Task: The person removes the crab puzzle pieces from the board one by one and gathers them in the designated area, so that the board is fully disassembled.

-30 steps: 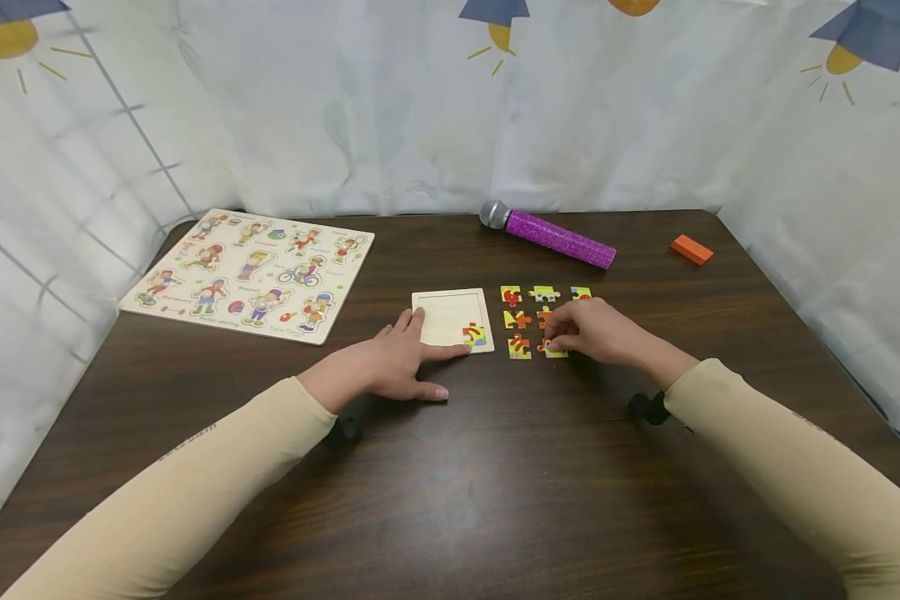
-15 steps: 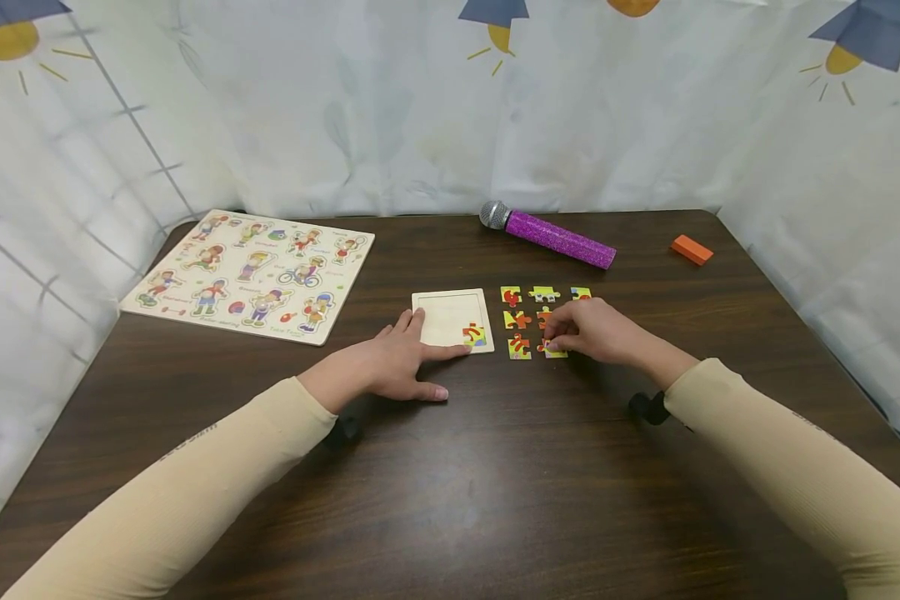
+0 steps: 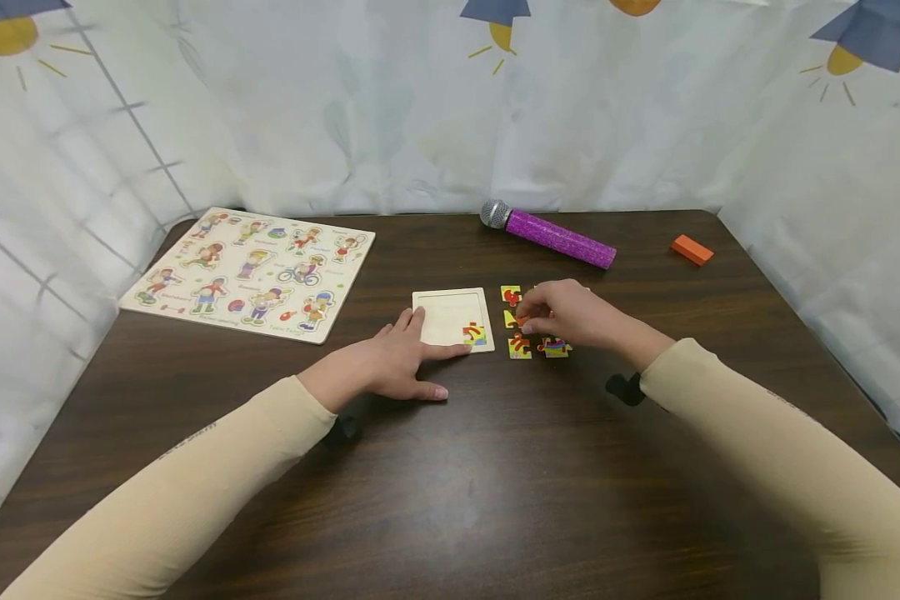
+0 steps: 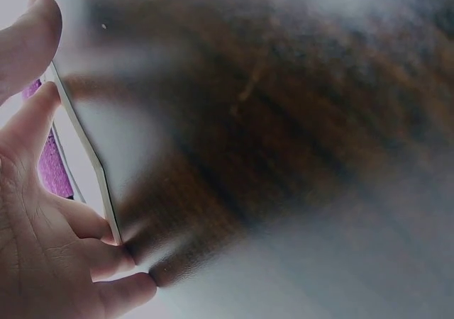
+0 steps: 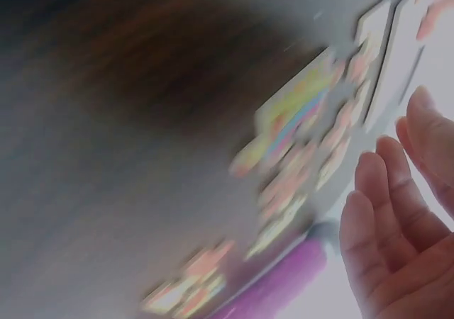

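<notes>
My left hand [image 3: 390,362] lies with fingers spread at a small wooden puzzle tray [image 3: 444,304], its fingertips touching the left and lower edges. One yellow and red jigsaw piece [image 3: 475,334] sits in the tray's lower right corner. My right hand [image 3: 581,312] hovers over the loose pieces right of the tray, fingers loosely bent. In the right wrist view the thumb [image 5: 425,120] and fingers stand apart, with no piece visible between them. A rainbow-marked piece [image 3: 554,347] and a red-patterned piece [image 3: 520,347] lie in the nearest row. The hand partly hides other pieces.
A large picture puzzle board [image 3: 251,275] lies at the back left. A purple glitter microphone [image 3: 558,237] lies behind the pieces, and an orange block [image 3: 692,249] at the back right. A curtain [image 3: 420,108] hangs behind the dark table [image 3: 450,500].
My right hand has moved left and slightly back, from the near middle piece to over the middle row, uncovering the rainbow piece. My left hand has stayed in place.
</notes>
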Demonstrator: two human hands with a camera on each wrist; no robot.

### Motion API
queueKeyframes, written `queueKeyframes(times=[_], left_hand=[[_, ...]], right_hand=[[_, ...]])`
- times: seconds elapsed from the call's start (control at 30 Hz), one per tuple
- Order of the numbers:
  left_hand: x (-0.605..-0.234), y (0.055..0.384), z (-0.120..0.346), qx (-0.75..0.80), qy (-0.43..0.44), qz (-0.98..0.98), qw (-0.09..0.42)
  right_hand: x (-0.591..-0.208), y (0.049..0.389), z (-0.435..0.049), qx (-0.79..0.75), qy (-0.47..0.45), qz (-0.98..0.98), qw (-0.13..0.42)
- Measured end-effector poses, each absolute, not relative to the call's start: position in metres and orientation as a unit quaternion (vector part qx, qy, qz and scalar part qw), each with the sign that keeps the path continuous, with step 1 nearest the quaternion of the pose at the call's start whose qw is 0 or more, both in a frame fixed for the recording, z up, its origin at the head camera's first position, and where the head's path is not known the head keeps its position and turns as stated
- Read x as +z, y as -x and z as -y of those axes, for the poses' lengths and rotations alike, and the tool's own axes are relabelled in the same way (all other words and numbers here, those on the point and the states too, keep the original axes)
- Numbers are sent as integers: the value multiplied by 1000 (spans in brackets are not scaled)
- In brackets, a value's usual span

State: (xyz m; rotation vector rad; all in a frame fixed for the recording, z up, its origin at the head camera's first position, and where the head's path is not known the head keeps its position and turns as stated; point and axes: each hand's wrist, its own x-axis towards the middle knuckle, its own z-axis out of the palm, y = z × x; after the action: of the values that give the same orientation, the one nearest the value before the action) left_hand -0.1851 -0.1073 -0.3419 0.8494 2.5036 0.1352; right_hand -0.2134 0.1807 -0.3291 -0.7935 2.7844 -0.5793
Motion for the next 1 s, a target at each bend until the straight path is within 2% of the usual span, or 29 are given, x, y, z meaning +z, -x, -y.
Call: queueKeyframes(times=[0.37, 1.0], left_hand=[[-341, 186, 108, 50, -307, -915, 255], [-336, 185, 107, 47, -320, -913, 249]], right_hand=[[-338, 231, -122, -146, 333, -922, 135], [-336, 230, -110, -117, 282, -937, 167]])
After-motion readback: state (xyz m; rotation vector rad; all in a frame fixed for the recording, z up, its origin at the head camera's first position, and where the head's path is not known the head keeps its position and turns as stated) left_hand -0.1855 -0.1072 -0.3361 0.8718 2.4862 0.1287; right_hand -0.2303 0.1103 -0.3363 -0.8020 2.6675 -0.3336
